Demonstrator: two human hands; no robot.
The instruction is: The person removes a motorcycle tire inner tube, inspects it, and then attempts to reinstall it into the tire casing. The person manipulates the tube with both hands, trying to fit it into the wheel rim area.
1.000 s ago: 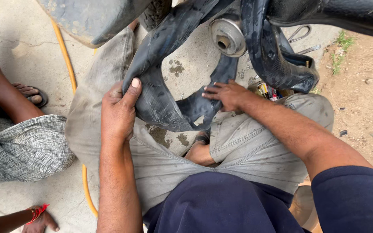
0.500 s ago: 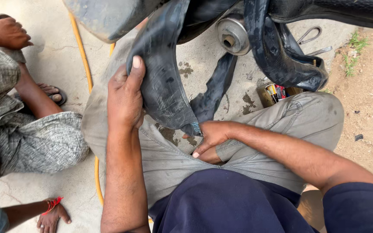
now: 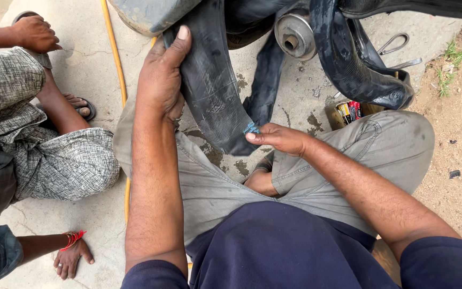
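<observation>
Two of your hands work the limp black rubber inner tube [image 3: 209,96] draped above your knees: your right hand [image 3: 279,138] pinches a small blue patch [image 3: 251,128] against its lower end, your left hand [image 3: 161,80] clasps its matte flank. Beyond it, a round metal hub [image 3: 294,36].

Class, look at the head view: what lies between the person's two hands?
In the head view, a fold of black inner tube lies between the left hand and the right hand, which pinches a small blue piece against it.

Matt black rubber inner tube [image 3: 212,91], scuffed; dull grey metal hub [image 3: 294,35] right of it; rough stained concrete floor [image 3: 89,64] beneath.
</observation>
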